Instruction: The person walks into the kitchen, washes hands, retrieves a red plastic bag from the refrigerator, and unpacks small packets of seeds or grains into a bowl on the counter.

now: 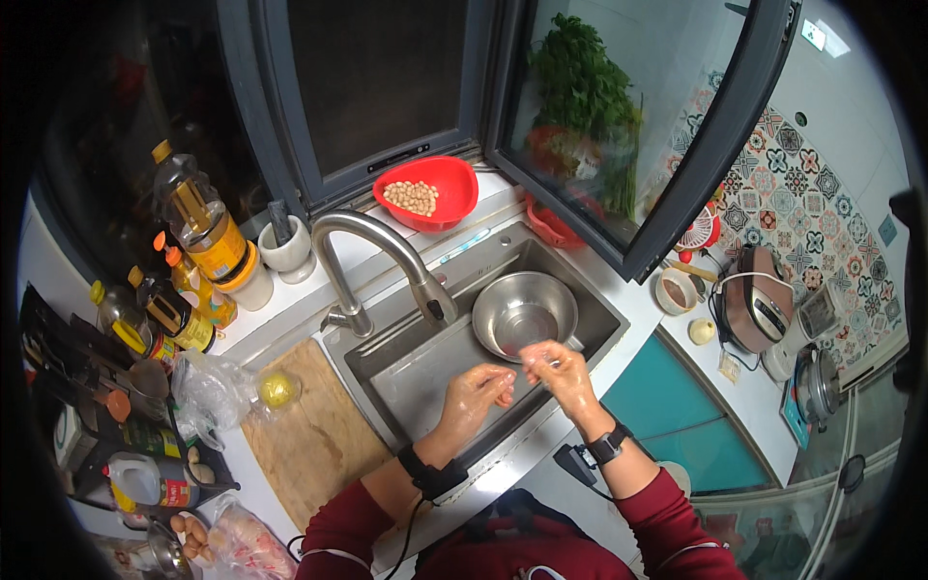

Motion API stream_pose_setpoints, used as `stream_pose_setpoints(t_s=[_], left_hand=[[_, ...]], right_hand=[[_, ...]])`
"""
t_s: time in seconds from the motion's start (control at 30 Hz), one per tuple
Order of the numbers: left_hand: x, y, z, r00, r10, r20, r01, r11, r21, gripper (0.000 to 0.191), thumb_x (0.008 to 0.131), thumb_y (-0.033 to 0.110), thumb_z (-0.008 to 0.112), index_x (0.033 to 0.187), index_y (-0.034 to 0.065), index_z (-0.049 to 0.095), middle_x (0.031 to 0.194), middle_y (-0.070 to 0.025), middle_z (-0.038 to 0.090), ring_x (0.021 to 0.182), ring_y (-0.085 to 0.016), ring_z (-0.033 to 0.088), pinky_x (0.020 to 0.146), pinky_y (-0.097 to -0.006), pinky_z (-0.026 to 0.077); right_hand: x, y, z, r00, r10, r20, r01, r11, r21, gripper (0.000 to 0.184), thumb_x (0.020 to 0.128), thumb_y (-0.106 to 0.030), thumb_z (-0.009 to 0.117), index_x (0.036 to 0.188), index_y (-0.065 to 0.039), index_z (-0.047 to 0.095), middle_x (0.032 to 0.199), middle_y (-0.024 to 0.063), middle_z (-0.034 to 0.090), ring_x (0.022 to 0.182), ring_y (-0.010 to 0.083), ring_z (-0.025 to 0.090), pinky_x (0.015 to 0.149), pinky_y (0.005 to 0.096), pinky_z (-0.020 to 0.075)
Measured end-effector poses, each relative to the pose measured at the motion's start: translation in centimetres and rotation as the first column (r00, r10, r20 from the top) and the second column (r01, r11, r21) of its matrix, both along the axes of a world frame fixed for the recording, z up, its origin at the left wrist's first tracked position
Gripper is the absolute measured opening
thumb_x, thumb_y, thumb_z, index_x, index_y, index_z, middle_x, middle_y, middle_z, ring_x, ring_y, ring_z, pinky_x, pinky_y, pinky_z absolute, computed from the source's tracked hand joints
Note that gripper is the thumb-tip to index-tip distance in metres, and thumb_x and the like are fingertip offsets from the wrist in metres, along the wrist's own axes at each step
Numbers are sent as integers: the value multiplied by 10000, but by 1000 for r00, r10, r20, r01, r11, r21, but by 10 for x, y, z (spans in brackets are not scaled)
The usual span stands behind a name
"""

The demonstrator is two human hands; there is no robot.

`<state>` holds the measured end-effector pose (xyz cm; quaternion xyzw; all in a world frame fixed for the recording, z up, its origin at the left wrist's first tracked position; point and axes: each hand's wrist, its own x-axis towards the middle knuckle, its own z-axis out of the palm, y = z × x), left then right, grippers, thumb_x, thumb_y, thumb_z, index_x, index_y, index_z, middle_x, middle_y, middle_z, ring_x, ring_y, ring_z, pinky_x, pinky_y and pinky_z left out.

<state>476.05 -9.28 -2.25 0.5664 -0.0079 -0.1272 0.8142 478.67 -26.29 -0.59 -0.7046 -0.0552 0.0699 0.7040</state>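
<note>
Both hands are over the stainless steel sink (406, 370), looking wet, with fingers curled. My left hand (475, 395) is above the sink's near part, fingertips turned towards the other hand; whether it holds anything is unclear. My right hand (557, 370) is near the front rim of a round metal basin (525, 308) standing in the sink; its curled fingers hide whatever may be between them. The two hands are apart. The metal faucet (377, 225) arches over the sink, its spout left of the basin.
A wooden cutting board (312, 428) and a bagged yellow fruit (277, 389) lie left of the sink. Behind stand a red bowl of beans (453, 192), a mortar (288, 254) and oil bottles (210, 232). An open window sash (696, 167) juts over the right counter.
</note>
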Motion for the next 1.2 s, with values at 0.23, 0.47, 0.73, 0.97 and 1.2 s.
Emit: stream_pose_setpoints(t_s=[0.23, 0.47, 0.73, 0.97, 1.2], left_hand=[[9, 2, -16, 991, 31, 131, -29, 999, -17, 124, 885, 96, 607, 909, -21, 574, 797, -73, 637, 669, -87, 587, 595, -228, 496], [12, 12, -20, 977, -42, 210, 2, 982, 187, 171, 884, 58, 598, 1025, -32, 562, 921, -104, 638, 826, -135, 610, 729, -249, 506], [5, -11, -41, 984, -145, -102, 56, 799, -599, 384, 967, 335, 417, 1077, -4, 559, 1009, -143, 612, 941, -220, 592, 874, -368, 464], [10, -12, -53, 936, -187, -299, -143, 573, -807, 342, 924, 338, 427, 825, 51, 582, 864, -126, 623, 872, -247, 596, 837, -361, 475], [6, -13, -27, 883, -40, -469, -299, 722, -624, 352, 965, 261, 419, 1237, 43, 466, 1237, -63, 520, 1168, -163, 478, 1007, -312, 363]], right_hand=[[-11, 10, 13, 981, 142, -133, -121, 981, 153, 111, 873, -100, 628, 928, -18, 577, 839, 48, 631, 713, 106, 606, 646, 222, 496], [-9, 12, 21, 971, 150, -185, -168, 982, -89, 120, 847, -106, 665, 867, -40, 567, 781, 24, 607, 627, 88, 581, 581, 212, 475], [-20, 55, -18, 885, 234, -403, 60, 800, 597, 222, 903, -294, 599, 855, -78, 583, 728, -20, 550, 650, 57, 504, 602, 220, 432], [-21, 76, -37, 790, 139, 598, 279, 786, -552, 132, 898, -166, 506, 853, -64, 576, 753, 122, 566, 749, 337, 562, 603, 402, 452], [3, 65, -38, 864, -79, 497, 261, 915, -307, 203, 928, -226, 510, 883, -49, 599, 711, 88, 547, 689, 227, 571, 621, 323, 458]])
